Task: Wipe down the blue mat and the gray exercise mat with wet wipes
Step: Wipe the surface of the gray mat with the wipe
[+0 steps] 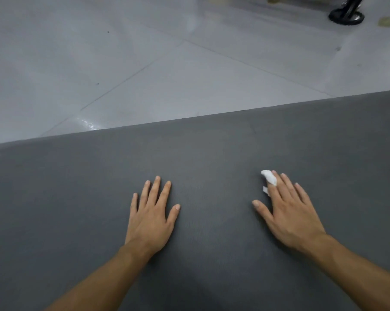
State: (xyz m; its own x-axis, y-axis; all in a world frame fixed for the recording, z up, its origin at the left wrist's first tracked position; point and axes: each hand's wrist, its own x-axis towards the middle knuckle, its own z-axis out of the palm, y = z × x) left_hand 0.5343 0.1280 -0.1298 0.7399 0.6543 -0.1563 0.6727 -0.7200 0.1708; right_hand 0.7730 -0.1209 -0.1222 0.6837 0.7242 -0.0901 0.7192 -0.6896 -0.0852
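Gray exercise mat (212, 153) lay flat on pale tiled floor (144, 63), filling near half of view, far edge rising toward right. Left hand (150, 217) rested palm-down on mat, fingers straight, slightly spread, holding nothing. Right hand (290, 216) also flat on mat, fingers straight; white wet wipe (269, 177) bunched over index finger. Black stand base (346, 17) on floor, far right corner.

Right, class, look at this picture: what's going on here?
A person has both bare hands on a gray exercise mat that lies on a pale tiled floor. The left hand rests flat, fingers spread. The right hand, fingers straight, has a small white wet wipe bunched at its index finger, against the mat. No blue mat is in view.
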